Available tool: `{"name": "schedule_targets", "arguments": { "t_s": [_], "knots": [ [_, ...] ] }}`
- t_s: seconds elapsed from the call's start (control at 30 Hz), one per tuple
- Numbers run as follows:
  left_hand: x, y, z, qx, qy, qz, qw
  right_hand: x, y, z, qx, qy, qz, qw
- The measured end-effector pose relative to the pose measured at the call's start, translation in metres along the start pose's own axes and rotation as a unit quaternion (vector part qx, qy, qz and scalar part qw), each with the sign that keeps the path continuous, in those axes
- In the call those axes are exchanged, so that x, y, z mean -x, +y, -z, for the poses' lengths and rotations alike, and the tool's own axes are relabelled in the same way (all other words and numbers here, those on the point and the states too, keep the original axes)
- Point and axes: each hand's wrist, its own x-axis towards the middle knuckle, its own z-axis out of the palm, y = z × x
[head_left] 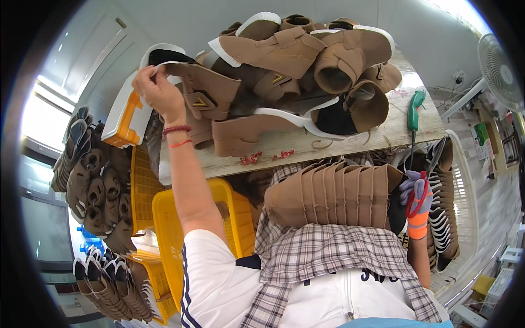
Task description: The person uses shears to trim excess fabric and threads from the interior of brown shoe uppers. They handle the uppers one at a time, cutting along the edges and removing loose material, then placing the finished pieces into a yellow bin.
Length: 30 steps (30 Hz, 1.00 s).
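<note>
Left hand point(158, 90) fingers pinch a tan suede shoe upper point(205, 90) on the counter point(350, 142); gloved right hand point(416, 205) grips red-handled scissors point(424, 186); tugging could topple the heap.

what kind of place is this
Probably a shoe-making workshop: brown shoe uppers heaped on a wooden table, more stacked in yellow crates, and the right hand holds scissors.

Place: a small shoe-making workshop.
Bench: a worn wooden worktable point(350, 143) at 12 o'clock, heaped with unfinished brown shoe uppers point(284, 76).
Stock: more uppers stacked in rows at 9 o'clock point(95, 191) and on the lap point(333, 195).
Bins: yellow plastic crates point(164, 229) at 7 o'clock.
Gear: a green hand tool point(415, 109) at 2 o'clock; a standing fan point(499, 68) beyond it.
</note>
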Motion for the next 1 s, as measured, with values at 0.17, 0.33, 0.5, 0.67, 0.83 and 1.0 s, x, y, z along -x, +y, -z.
{"name": "schedule_targets", "arguments": {
  "t_s": [0.17, 0.33, 0.5, 0.67, 0.83, 1.0],
  "knots": [
    [-0.023, -0.021, 0.04, 0.061, 0.111, 0.018, 0.992, -0.007, -0.013, -0.013, 0.029, 0.009, 0.02, 0.999],
    [-0.035, 0.023, 0.083, 0.251, 0.166, 0.091, 0.949, -0.018, -0.048, -0.043, 0.106, 0.013, 0.01, 0.994],
    [-0.014, 0.085, 0.083, 0.414, -0.005, 0.162, 0.896, -0.044, -0.091, -0.1, 0.055, -0.167, 0.107, 0.979],
    [0.051, 0.13, 0.038, 0.645, -0.177, 0.273, 0.692, -0.036, -0.109, -0.171, 0.075, -0.263, 0.024, 0.962],
    [0.081, 0.175, 0.05, 0.657, -0.143, 0.464, 0.576, -0.03, -0.085, -0.175, 0.187, -0.177, 0.133, 0.957],
    [0.184, 0.172, 0.116, 0.643, -0.234, 0.512, 0.519, -0.03, -0.079, -0.165, 0.06, -0.15, 0.049, 0.986]
  ]
}}
